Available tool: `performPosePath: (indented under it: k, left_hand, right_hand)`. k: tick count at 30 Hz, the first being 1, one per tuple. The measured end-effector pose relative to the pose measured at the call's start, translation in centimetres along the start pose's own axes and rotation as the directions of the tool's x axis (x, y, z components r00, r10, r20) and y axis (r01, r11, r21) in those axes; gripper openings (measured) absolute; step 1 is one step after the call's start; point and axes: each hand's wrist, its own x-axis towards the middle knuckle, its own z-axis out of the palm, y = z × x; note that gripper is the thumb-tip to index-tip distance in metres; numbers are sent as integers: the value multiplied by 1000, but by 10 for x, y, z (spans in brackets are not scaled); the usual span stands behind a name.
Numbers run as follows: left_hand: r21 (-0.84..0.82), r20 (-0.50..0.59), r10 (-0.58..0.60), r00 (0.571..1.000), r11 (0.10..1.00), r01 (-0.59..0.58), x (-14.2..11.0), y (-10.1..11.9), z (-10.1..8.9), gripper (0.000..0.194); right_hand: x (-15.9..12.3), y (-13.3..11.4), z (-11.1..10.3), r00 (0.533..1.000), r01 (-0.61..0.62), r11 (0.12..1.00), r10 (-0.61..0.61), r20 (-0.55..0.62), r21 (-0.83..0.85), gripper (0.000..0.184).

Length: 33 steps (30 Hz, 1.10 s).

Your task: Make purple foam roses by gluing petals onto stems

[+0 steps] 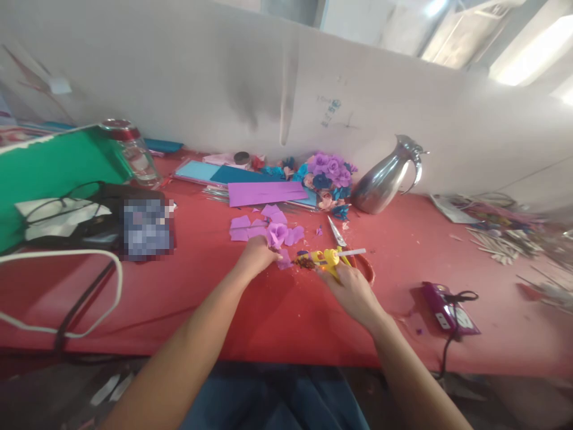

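My left hand (257,254) is closed around the base of a purple paper rose (276,233) just above the red table (286,310). My right hand (351,289) grips a yellow glue gun (326,259) whose nozzle points left toward a purple paper petal (285,260) beside the rose. Loose purple petal pieces (250,227) lie behind my left hand. A pair of scissors (336,233) rests just behind the glue gun.
A purple paper strip (267,192) and blue sheets lie further back, next to a bouquet of paper flowers (329,176) and a metal jug (387,177). A purple power strip (450,307) sits right. A black bag (94,218), glass jar (134,152) and white cable (80,257) lie left.
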Motion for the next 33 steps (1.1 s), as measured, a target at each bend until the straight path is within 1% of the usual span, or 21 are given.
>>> performPosePath:
  k: [8, 14, 17, 20, 23, 27, 30, 33]
  left_hand:
    - [-21, 6, -7, 1000, 1000, 7, -1, 2, 0, 11]
    - [-18, 20, -15, 1000, 1000, 15, -2, 3, -1, 10]
    - [-14, 0, -6, 1000, 1000, 6, -1, 1, 0, 11]
    - [-7, -12, 3, 1000, 1000, -3, 2, -2, 1, 11]
    - [-22, -4, 19, 1000, 1000, -19, 3, -4, 2, 11]
    - [-32, 0, 51, 999, 998, -51, 5, -5, 2, 12]
    - [-27, 6, 35, 999, 999, -35, 6, -6, 2, 14]
    - [-43, 6, 17, 1000, 999, -17, 6, -6, 3, 16]
  right_hand:
    - [1, 0, 2, 1000, 2, 1000, -2, -13, -15, 34]
    - [0, 2, -2, 1000, -27, 999, 27, -1, -34, 36]
    - [-1, 1, -4, 1000, -19, 999, 18, -16, -34, 36]
    - [-3, -6, -5, 1000, -5, 1000, 5, -9, -29, 36]
    - [-4, -13, -3, 999, 36, 999, -36, 11, -10, 34]
    - [-2, -18, 5, 999, 37, 998, -36, 19, -56, 33]
    - [-1, -18, 8, 999, 37, 996, -35, 23, -87, 33]
    - [-3, -17, 6, 999, 38, 996, -38, 7, -86, 34]
